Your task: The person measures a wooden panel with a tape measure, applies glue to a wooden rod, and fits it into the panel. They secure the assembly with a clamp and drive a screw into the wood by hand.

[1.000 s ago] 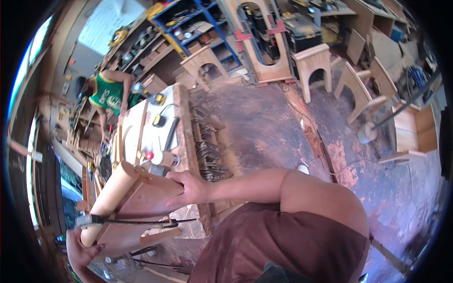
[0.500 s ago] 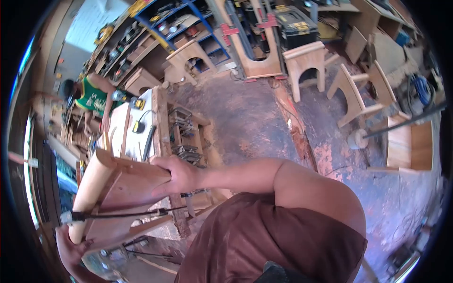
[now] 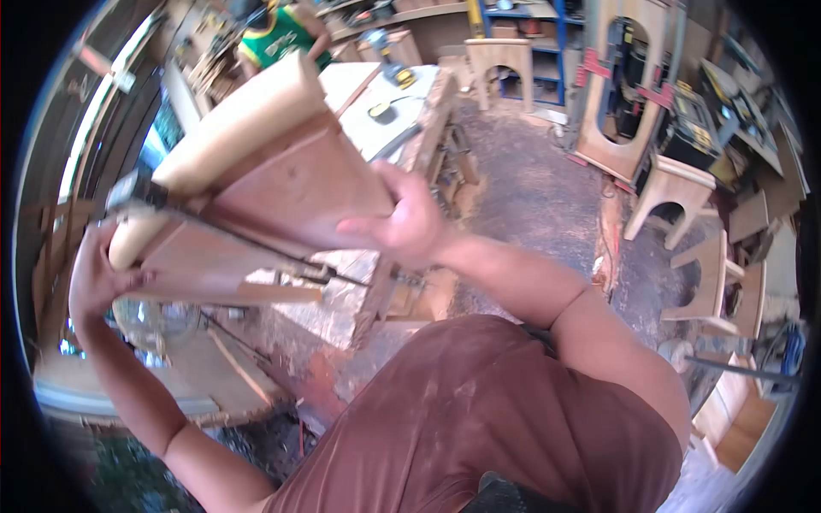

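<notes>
Holding the wooden piece (image 3: 286,184) from two opposite ends, both hands seem to share its weight, and probably this is why they stand so wide apart. The piece is at the left and centre of the frame, tilted, with its thick rounded rail (image 3: 244,120) toward the upper left. The left hand (image 3: 92,269), at the left edge, is closed around the lower end of this rail, just beside the head of a bar clamp (image 3: 248,242). The right hand (image 3: 410,218), near the centre, grips the right edge of the board; its thumb seems to lie on the near face, and the other fingers are partly hidden. The clamp crosses the piece slantwise, perhaps because it must press the rail and the board together. Whether the piece touches the workbench (image 3: 432,103) behind it, I cannot tell. On the bench, at the upper centre, a drill (image 3: 398,73) stands within reach of a co-worker (image 3: 286,38) in green. At the upper right, red clamps (image 3: 590,68) sit on a tall frame (image 3: 605,154), likely for holding its parts tight.
</notes>
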Demonstrator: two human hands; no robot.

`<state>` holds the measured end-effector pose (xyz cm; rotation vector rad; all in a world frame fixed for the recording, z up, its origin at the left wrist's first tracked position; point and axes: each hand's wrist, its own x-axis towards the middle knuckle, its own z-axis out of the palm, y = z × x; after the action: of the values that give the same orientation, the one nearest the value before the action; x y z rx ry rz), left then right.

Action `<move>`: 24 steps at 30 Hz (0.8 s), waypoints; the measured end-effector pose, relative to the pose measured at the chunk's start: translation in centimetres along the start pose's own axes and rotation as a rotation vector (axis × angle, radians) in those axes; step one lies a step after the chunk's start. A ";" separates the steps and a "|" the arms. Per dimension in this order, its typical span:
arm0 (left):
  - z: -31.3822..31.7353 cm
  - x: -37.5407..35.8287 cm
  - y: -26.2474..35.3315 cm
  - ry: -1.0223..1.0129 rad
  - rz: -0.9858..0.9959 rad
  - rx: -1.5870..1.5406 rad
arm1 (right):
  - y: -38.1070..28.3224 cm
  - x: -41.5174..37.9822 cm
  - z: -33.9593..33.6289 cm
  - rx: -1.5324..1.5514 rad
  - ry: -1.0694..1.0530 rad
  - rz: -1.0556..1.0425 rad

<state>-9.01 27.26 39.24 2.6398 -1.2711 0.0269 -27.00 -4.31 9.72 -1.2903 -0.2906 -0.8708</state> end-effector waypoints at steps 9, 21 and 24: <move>-1.1 1.6 -9.1 -0.041 0.017 0.084 | 6.5 5.5 10.2 -0.074 -0.014 -0.008; -2.0 4.3 -19.4 0.048 0.186 0.087 | 10.1 10.3 14.3 -0.160 -0.028 -0.132; -1.7 4.2 -18.9 0.024 0.199 -0.010 | 10.5 11.1 13.9 -0.212 -0.064 -0.121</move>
<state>8.39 35.75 37.89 2.4864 -1.5164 0.0828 -8.54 4.22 13.44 -1.5113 -0.3363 -0.9843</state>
